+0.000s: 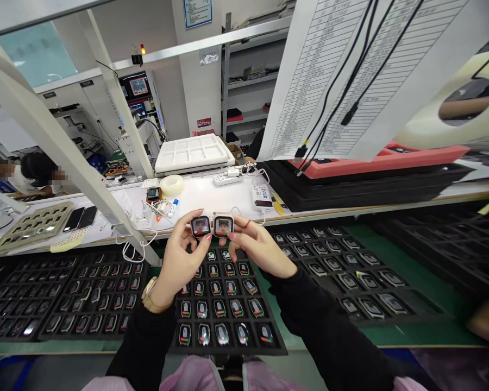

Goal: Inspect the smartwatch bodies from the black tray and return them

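Observation:
In the middle of the head view my left hand (181, 266) grips a smartwatch (200, 226) by its edges, thumb below and fingers above. Beside it, my right hand (261, 247) pinches a second smartwatch (223, 226). Both watch bodies have lit screens turned toward me, held side by side and close together; whether they touch I cannot tell. Below my hands lies a black tray (280, 347) with rows of watch bodies in its pockets, many with lit red and green marks on their screens.
More watch trays stand left (38, 330) and right (321, 301) on the green bench (305, 342). The white shelf (195, 198) behind carries a tape roll (171, 185), cables and a power bank (262, 195). A hanging printed sheet (309, 70) and white post (81, 168) flank me. Co-workers (41, 171) sit far left.

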Demonstrator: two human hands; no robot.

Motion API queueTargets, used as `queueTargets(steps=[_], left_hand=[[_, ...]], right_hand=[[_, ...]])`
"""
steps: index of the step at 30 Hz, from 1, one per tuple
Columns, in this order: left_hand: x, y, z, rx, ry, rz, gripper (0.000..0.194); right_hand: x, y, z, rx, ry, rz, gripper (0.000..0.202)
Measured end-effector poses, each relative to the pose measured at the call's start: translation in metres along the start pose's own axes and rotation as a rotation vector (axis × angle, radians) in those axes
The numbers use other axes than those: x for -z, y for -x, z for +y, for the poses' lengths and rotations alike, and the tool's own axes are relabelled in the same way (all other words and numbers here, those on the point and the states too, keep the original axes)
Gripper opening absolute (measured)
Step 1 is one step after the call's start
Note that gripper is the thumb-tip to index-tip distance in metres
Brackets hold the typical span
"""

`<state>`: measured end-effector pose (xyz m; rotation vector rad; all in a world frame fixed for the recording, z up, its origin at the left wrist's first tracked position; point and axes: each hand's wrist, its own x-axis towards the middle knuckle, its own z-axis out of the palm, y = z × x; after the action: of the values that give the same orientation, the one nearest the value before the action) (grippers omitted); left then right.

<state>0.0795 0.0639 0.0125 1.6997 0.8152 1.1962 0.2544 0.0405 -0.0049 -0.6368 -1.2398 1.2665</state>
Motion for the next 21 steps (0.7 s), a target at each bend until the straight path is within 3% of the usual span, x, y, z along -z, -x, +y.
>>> queueTargets(steps=[21], left_hand=[[0.002,0.003,0.007,-0.007,0.039,0.011,0.049]], right_hand=[[-0.004,0.002,-0.012,0.021,0.068,0.006,0.048]])
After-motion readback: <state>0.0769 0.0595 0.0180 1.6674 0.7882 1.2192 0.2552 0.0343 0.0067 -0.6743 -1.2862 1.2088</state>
